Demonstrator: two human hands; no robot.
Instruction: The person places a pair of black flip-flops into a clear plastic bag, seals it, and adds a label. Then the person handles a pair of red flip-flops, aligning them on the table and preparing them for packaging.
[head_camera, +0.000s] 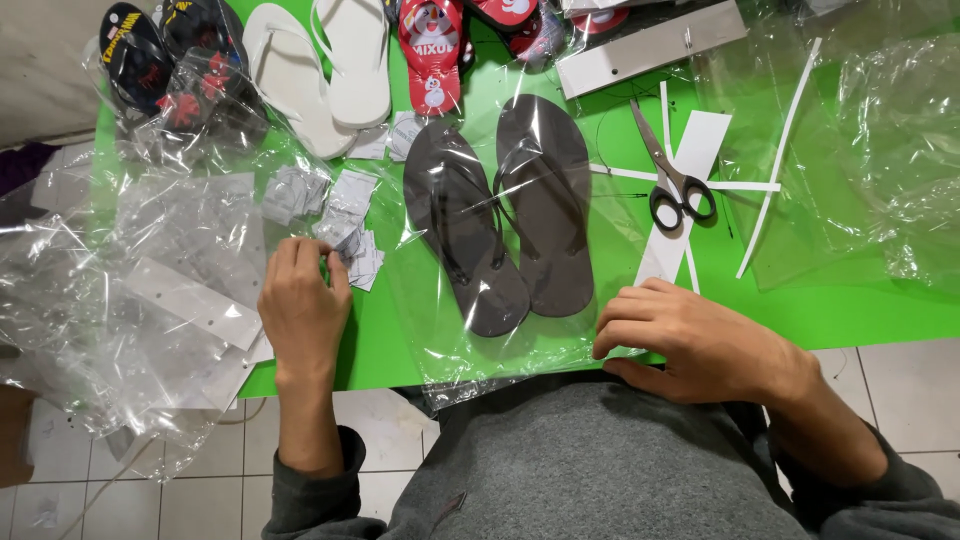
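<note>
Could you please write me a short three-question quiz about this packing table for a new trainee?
1. True or false: the dark flip-flops lie inside a clear bag.
2. Which hand touches the paper slips? A) left B) right
3. What lies on the white strips right of the bag?

Key:
1. True.
2. A: the left hand; the right hand rests on the bag's edge.
3. Scissors.

Left hand (303, 305) fingers (335, 268) hide some paper tags (352, 250).

Bagged dark flip-flops (500, 215) between both hands.
</note>
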